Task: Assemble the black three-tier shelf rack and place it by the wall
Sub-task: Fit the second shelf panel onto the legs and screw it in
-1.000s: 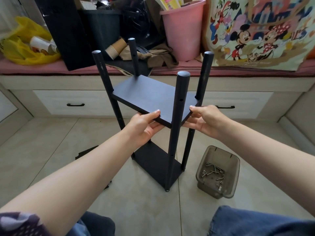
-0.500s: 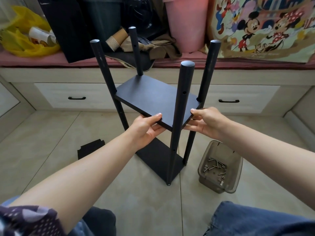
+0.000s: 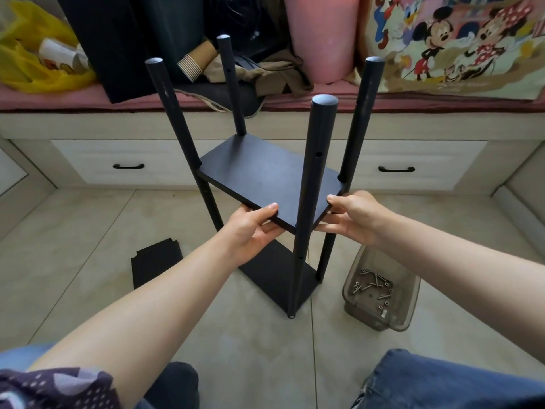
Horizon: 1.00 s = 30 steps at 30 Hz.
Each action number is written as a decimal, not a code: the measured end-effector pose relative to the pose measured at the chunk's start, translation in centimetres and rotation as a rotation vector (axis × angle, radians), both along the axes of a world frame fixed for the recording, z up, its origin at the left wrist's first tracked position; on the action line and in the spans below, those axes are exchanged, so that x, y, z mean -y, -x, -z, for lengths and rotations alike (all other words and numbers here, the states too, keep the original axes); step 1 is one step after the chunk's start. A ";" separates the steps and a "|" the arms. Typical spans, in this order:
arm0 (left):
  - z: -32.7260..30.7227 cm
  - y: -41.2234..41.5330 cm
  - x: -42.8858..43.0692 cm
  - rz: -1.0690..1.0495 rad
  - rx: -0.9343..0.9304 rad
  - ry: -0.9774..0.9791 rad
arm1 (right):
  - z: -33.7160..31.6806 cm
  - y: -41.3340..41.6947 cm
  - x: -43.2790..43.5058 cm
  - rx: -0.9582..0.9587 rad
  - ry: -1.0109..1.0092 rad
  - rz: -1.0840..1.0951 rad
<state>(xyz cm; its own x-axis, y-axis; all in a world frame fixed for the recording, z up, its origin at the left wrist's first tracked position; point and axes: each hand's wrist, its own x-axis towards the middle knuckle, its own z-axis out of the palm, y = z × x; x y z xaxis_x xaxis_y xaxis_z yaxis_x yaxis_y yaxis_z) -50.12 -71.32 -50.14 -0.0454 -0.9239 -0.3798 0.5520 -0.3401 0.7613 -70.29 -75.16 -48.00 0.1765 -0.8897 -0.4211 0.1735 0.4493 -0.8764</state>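
Observation:
The black rack stands on the tiled floor with several upright round posts, the nearest post (image 3: 313, 184) in front of me. A bottom shelf board (image 3: 277, 278) sits at floor level. A middle shelf board (image 3: 265, 172) hangs between the posts at mid height, slightly tilted. My left hand (image 3: 250, 231) grips its near edge, thumb on top and fingers beneath. My right hand (image 3: 354, 216) pinches its near right corner beside the post. A third black shelf board (image 3: 154, 265) with notched corners lies flat on the floor to the left.
A smoky plastic tub (image 3: 380, 296) of screws sits on the floor right of the rack. Behind stands a low bench with drawers (image 3: 126, 166), piled with a pink bucket (image 3: 320, 39), a yellow bag (image 3: 35, 63), a black box and a cartoon-print bag (image 3: 460, 45). My knees are at the bottom.
The view has tipped down and drawn slightly closer. Both hands keep their hold on the middle board, which sits about where it was between the posts.

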 end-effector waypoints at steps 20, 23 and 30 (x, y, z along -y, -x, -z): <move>3.5 0.1 0.1 -0.025 0.008 -0.079 | 4.1 -0.3 0.1 0.010 -0.081 0.015; 3.8 0.2 0.0 -0.021 -0.003 -0.081 | 4.5 -0.3 0.0 0.014 -0.082 0.014; 4.8 0.3 -0.1 -0.042 -0.031 -0.073 | 5.2 -0.5 -0.2 0.014 -0.093 0.015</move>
<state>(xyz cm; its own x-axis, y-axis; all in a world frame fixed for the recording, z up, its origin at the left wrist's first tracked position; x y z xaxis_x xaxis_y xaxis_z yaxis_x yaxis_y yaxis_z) -50.46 -71.23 -54.96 -0.0200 -0.8952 -0.4453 0.5895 -0.3703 0.7179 -69.79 -75.00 -53.16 0.1699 -0.8496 -0.4994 0.1930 0.5256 -0.8285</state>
